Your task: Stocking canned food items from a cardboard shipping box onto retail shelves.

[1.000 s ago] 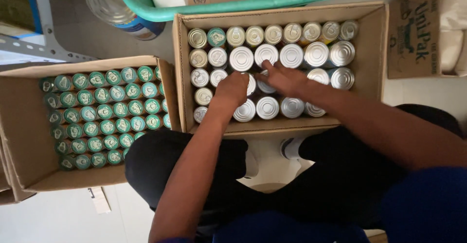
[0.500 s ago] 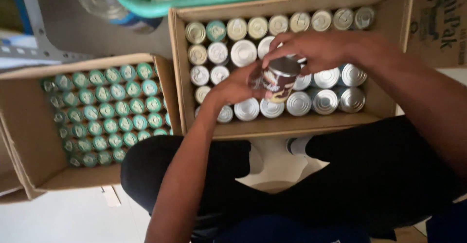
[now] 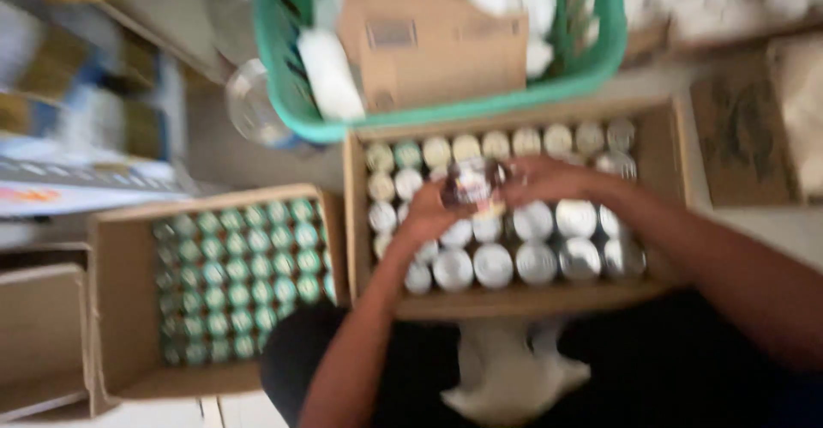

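Note:
A tin can with a dark label is held up between both of my hands, above an open cardboard box filled with several silver-topped cans. My left hand grips the can from the left and below. My right hand holds it from the right. The picture is blurred by motion, so the fingers are hard to make out.
A second cardboard box to the left holds several green-topped cans. A green plastic basket with a cardboard carton and white bottles stands beyond the boxes. A clear jar lies beside the basket. My dark-trousered legs are below the boxes.
My hands reached into the box of silver-topped cans, took one out and lifted it. The view has swung up and right, showing more of the green basket.

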